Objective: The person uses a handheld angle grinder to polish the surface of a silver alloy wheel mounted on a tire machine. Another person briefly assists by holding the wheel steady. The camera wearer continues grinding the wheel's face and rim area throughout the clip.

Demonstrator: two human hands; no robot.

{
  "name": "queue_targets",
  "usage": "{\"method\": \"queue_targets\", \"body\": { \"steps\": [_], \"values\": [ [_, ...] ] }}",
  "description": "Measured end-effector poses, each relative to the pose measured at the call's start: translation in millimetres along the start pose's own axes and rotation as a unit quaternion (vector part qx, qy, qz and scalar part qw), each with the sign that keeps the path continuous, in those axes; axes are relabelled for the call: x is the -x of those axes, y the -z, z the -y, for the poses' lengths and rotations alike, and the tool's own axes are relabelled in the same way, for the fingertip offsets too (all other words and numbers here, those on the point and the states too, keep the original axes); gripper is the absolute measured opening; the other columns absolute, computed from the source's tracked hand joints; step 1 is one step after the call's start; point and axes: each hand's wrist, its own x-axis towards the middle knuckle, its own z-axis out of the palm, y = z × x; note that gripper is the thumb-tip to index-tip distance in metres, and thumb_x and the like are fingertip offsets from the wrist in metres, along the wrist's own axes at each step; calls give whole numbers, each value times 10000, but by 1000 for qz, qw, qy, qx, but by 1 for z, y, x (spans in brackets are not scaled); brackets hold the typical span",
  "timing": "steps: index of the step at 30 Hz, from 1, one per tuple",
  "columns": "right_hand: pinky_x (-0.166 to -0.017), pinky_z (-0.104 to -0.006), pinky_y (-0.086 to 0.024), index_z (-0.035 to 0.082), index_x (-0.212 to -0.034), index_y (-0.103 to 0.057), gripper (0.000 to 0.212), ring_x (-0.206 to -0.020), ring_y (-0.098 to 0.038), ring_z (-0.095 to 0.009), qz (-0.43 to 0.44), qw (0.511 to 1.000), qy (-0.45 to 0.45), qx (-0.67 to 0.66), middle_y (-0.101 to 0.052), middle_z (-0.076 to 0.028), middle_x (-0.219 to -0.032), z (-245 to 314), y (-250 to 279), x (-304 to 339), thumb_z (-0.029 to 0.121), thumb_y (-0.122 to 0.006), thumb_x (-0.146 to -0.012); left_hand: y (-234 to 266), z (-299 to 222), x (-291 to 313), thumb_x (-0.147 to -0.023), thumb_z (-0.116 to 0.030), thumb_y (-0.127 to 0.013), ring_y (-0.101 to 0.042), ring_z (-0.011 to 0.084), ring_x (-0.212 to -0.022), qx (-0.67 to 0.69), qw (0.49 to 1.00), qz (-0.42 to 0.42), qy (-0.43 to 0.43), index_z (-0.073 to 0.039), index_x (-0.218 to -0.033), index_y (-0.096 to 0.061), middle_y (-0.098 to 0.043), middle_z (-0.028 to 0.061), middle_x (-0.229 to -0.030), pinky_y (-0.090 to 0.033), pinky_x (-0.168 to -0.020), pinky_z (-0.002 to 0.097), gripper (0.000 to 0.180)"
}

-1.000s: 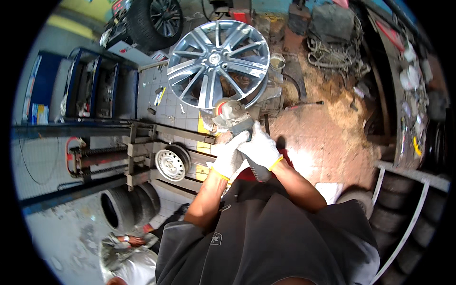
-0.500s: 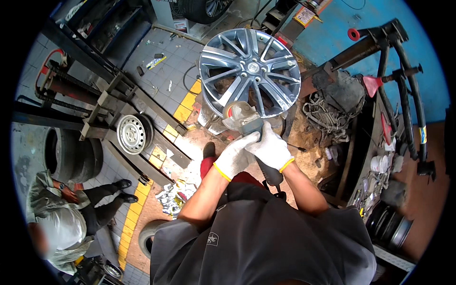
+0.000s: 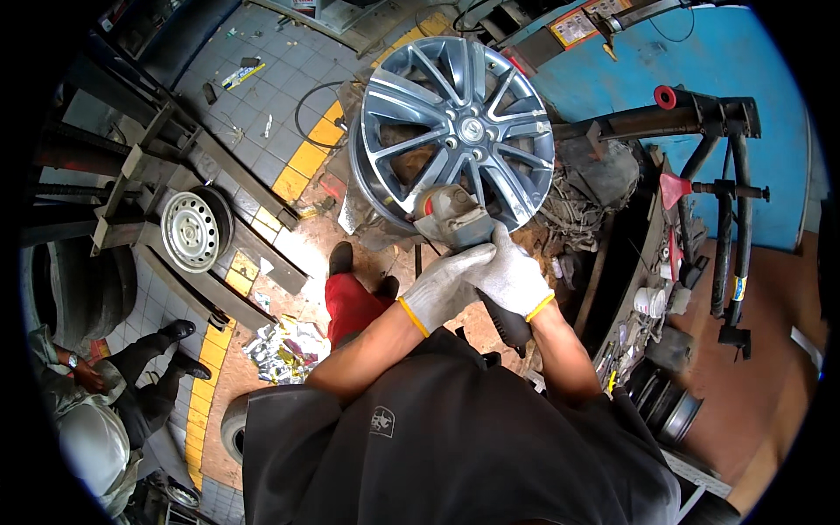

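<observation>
In front of me a grey and silver alloy wheel rim [image 3: 455, 122] is held up with its spoked face toward me. An angle grinder [image 3: 466, 229] lies against or just short of its lower edge; contact cannot be made out. Both my hands wear white gloves with yellow cuffs. My left hand [image 3: 442, 284] wraps round the grinder's body from the left. My right hand [image 3: 510, 278] is closed over it from the right, the dark handle showing below. The grinder's guard hides part of the disc.
A steel wheel [image 3: 191, 231] rests by metal lift arms at left. Crumpled foil-like scraps [image 3: 287, 350] lie on the floor. At lower left another person [image 3: 92, 437] sits near stacked tyres. A cluttered bench [image 3: 634, 324] and black metal arm [image 3: 726, 219] stand at right.
My view has shifted and turned, so the surroundings at left and right have moved in the picture. Both hands keep their hold on the grinder near the rim's lower edge.
</observation>
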Motion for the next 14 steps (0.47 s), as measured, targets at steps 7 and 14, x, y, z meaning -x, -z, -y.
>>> {"method": "queue_targets", "body": {
  "steps": [7,14],
  "values": [
    [-852,-494,-519,27,-1381,-372,763,-982,-655,-453,21,1000,-7,-12,-672,-299,-994,7,4,-10,341,-697,-766,-14,-4,6,-1020,-187,-498,-581,155,-1096,-59,994,-80,-48,-28,-1328,-513,-594,74,-1197,-459,-972,299,347],
    [-860,-500,-518,28,-1390,-361,764,-975,-657,-460,30,999,-24,12,-669,-309,-991,10,7,-11,333,-690,-770,-28,-6,10,-1012,-180,-523,-585,142,-1095,-61,991,-102,-61,-13,-1323,-514,-600,71,-1198,-466,-954,289,353]
  ]
}}
